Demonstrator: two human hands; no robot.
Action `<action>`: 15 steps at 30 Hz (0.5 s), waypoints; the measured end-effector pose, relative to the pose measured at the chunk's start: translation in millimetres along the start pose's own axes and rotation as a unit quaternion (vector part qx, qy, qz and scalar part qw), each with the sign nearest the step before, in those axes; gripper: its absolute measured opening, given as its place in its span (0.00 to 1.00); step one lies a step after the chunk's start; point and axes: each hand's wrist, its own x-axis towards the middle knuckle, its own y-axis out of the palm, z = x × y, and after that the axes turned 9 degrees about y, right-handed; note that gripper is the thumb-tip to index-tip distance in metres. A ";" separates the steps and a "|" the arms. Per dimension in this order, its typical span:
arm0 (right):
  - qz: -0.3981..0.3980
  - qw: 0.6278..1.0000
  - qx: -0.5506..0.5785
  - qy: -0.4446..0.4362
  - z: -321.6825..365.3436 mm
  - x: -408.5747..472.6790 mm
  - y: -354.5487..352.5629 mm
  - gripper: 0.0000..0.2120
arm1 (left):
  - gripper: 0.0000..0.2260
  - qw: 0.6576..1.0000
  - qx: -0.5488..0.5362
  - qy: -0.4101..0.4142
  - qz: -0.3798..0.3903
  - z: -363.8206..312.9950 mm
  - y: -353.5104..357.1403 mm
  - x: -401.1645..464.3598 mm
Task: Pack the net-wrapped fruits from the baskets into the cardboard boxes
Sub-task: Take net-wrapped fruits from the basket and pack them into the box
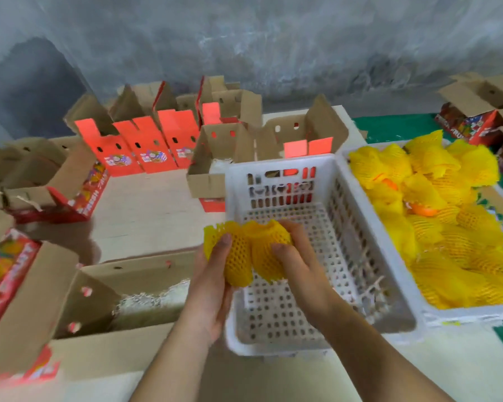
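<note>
My left hand holds one yellow net-wrapped fruit, and my right hand holds a second one pressed against it. Both fruits hover above the near left edge of a white plastic basket with nothing else in it. To the right, another white basket is heaped with several yellow net-wrapped fruits. An open cardboard box with pale paper shreds at its bottom lies just left of my left hand.
Several open red-and-brown cardboard boxes stand along the back of the pale table. One open box stands behind the near basket. More boxes sit at the far right on a green mat. A grey wall rises behind.
</note>
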 end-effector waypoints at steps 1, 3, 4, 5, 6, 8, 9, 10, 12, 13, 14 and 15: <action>0.029 0.999 0.007 0.017 -3.0 -0.8 27.4 0.18 | 0.29 0.999 -0.014 -0.024 -0.015 -8.3 -28.6 -0.7; 0.049 0.998 -0.009 0.034 -7.6 -0.2 86.2 0.18 | 0.26 0.995 -0.070 -0.058 -0.038 -20.2 -90.1 -0.4; 0.045 0.998 -0.026 0.034 -10.1 1.5 114.8 0.19 | 0.23 0.993 -0.082 -0.061 -0.053 -25.3 -120.1 1.1; 0.040 0.998 -0.044 0.031 -14.3 3.7 141.7 0.19 | 0.20 0.992 -0.079 -0.062 -0.074 -30.7 -147.1 3.2; 0.036 0.997 -0.061 0.031 -18.1 6.7 166.2 0.21 | 0.18 0.992 -0.060 -0.060 -0.092 -34.2 -170.8 7.5; 0.033 0.993 -0.097 0.056 -27.5 12.8 208.6 0.22 | 0.15 0.991 -0.004 -0.069 -0.116 -40.9 -208.6 15.6; 0.034 0.991 -0.103 0.076 -33.2 16.5 224.7 0.23 | 0.14 0.988 0.015 -0.090 -0.128 -43.3 -222.8 21.1; 0.033 0.989 -0.101 0.103 -38.9 22.6 237.5 0.23 | 0.12 0.983 0.008 -0.121 -0.139 -43.8 -235.4 30.3; 0.029 0.974 -0.135 0.177 -49.6 38.4 254.4 0.26 | 0.12 0.967 -0.049 -0.199 -0.152 -43.7 -253.5 51.8; 0.029 0.961 -0.165 0.222 -55.4 47.4 260.1 0.26 | 0.15 0.958 -0.061 -0.236 -0.150 -42.8 -258.8 61.5; 0.029 0.946 -0.173 0.272 -62.1 56.7 263.9 0.26 | 0.19 0.953 -0.053 -0.260 -0.149 -37.7 -265.1 72.3; 0.029 0.934 -0.157 0.319 -69.7 65.5 267.7 0.26 | 0.23 0.948 -0.037 -0.280 -0.149 -32.0 -269.6 81.9</action>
